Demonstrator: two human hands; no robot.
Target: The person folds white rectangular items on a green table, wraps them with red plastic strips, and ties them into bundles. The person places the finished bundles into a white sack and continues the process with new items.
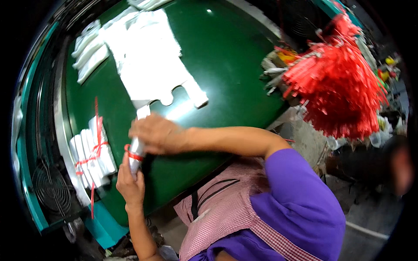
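Head view, left to right. Round wire guard [51,189]: well left of the left fingers, past the edge of the green bench [230,69]. Folded white plastic stack [90,54]: well beyond the left fingers, up-left. Tied white bundles [87,148]: just left of the left fingers, red ties [99,130] around them, loose ends sticking out. Left hand [130,185]: fingers wrapped around the lower end of the silver-white roll [135,164]. Roll sits tilted between the hands, red band [136,156] around it just above the left fingers, upper part going under the right hand [159,132]. Right fingers lie over it, motion-blurred; can't tell if gripping. White bag pile [150,61]: flat on the bench, beyond the right fingers. Red strip bunch [335,87]: well right of both hands' fingers, ends splayed.
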